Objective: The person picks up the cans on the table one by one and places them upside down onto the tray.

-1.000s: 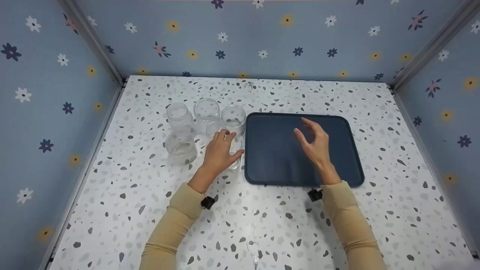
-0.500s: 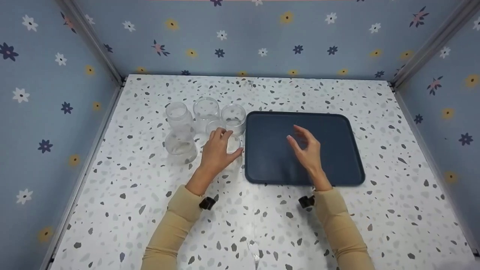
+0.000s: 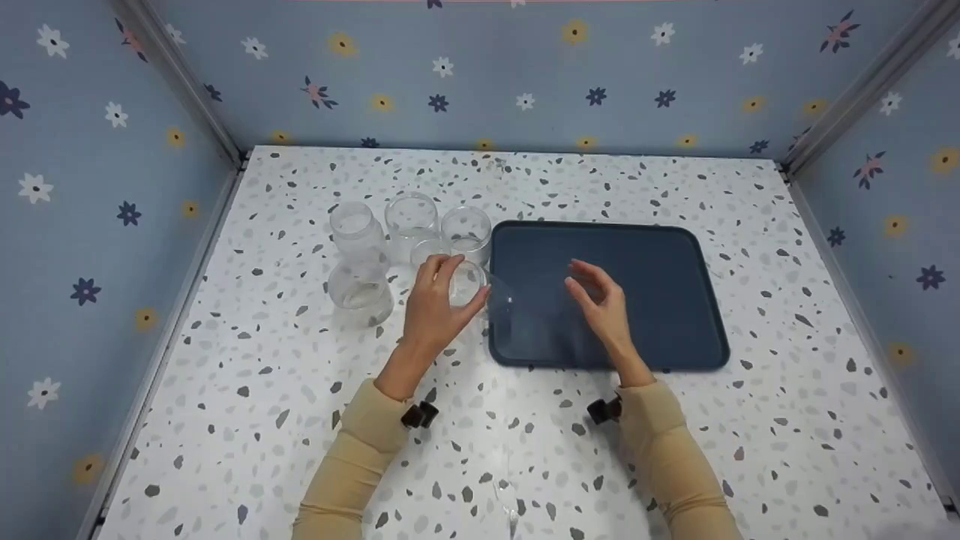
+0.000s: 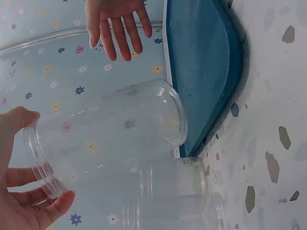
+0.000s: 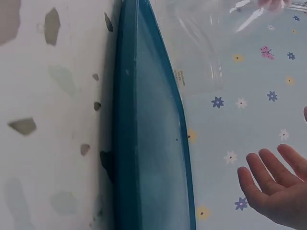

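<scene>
My left hand (image 3: 435,307) grips a clear jar (image 4: 110,129) round its rim, thumb on one side and fingers on the other. In the left wrist view the jar is tilted and raised off the table, its base towards the dark blue tray (image 3: 600,292). From the head view its lower part lies over the tray's left edge. My right hand (image 3: 604,307) is over the middle of the tray, fingers apart and relaxed, holding nothing; the right wrist view shows the same hand (image 5: 278,187) beyond the tray (image 5: 158,143).
Several clear jars stand left of the tray: one front left (image 3: 361,292), one behind it (image 3: 358,232), one at the back (image 3: 411,217) and one (image 3: 466,229) near the tray's back left corner. Flowered walls (image 3: 495,75) rise behind and beside the speckled table (image 3: 262,315).
The jar in my left hand has come up and tilted, its base swinging right over the tray's edge. My right hand has moved left, nearer to the jar.
</scene>
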{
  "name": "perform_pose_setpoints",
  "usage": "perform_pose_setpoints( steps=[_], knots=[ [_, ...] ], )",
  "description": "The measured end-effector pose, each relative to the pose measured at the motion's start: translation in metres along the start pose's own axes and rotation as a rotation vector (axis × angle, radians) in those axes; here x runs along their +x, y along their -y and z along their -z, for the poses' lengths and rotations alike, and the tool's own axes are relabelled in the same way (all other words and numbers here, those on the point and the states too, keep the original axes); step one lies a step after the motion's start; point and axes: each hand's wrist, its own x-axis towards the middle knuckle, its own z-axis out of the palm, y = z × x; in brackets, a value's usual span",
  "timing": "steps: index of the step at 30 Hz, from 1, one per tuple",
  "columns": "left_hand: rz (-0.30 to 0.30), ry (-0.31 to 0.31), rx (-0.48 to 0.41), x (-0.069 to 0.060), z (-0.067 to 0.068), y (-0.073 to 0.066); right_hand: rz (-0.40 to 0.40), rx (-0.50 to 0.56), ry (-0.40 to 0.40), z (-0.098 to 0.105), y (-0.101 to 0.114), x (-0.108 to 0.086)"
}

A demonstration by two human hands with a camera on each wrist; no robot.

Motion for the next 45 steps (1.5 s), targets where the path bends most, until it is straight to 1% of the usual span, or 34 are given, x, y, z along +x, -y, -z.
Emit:
perform_pose_setpoints(
  steps=[2, 5, 9, 11, 13, 14, 17, 19, 20, 21, 24, 27, 29, 31, 34, 36, 38, 41, 45],
  knots=[
    [-0.006, -0.032, -0.030, -0.001, -0.001, 0.000, -0.013, 0.033, 0.009, -0.003, 0.001, -0.001],
    [-0.006, -0.052, -0.059, -0.001, -0.003, 0.000, -0.062, 0.042, 0.017, -0.006, 0.012, -0.001],
    [0.025, -0.045, -0.116, -0.003, -0.007, 0.000, -0.161, 0.069, 0.029, -0.008, 0.016, -0.002],
    [0.049, -0.036, -0.157, -0.005, -0.008, 0.000, -0.193, 0.094, 0.031, -0.008, 0.015, -0.004],
    [0.070, -0.029, -0.200, -0.006, -0.010, 0.000, -0.223, 0.124, 0.037, -0.009, 0.007, -0.005],
    [0.079, -0.024, -0.222, -0.007, -0.011, 0.000, -0.227, 0.169, 0.046, -0.008, -0.005, -0.006],
    [0.094, -0.017, -0.279, -0.008, -0.014, 0.001, -0.278, 0.236, 0.060, -0.007, -0.020, -0.007],
    [0.100, -0.017, -0.318, -0.009, -0.016, 0.002, -0.318, 0.287, 0.065, -0.008, -0.020, -0.007],
    [0.100, -0.020, -0.339, -0.009, -0.017, 0.003, -0.335, 0.316, 0.070, -0.008, -0.019, -0.007],
    [0.099, -0.024, -0.359, -0.010, -0.018, 0.003, -0.355, 0.323, 0.070, -0.010, -0.007, -0.006],
    [0.091, -0.043, -0.425, -0.011, -0.022, 0.005, -0.413, 0.415, 0.066, -0.014, 0.010, -0.005],
    [0.083, -0.064, -0.477, -0.013, -0.026, 0.007, -0.480, 0.499, 0.070, -0.015, 0.020, -0.004],
    [0.085, -0.073, -0.497, -0.014, -0.029, 0.008, -0.513, 0.536, 0.076, -0.015, 0.025, -0.004],
    [0.092, -0.079, -0.528, -0.015, -0.031, 0.008, -0.529, 0.566, 0.084, -0.016, 0.027, -0.005],
    [0.105, -0.080, -0.577, -0.015, -0.030, 0.005, -0.534, 0.579, 0.087, -0.017, 0.029, -0.005],
    [0.116, -0.076, -0.617, -0.014, -0.026, -0.001, -0.526, 0.597, 0.091, -0.017, 0.029, -0.005],
    [0.131, -0.068, -0.638, -0.013, -0.021, -0.007, -0.518, 0.603, 0.100, -0.018, 0.028, -0.005],
    [0.168, -0.048, -0.662, -0.013, -0.016, -0.014, -0.503, 0.615, 0.121, -0.018, 0.028, -0.006],
    [0.221, -0.021, -0.697, -0.014, -0.016, -0.015, -0.492, 0.604, 0.135, -0.018, 0.026, -0.006]
  ],
)
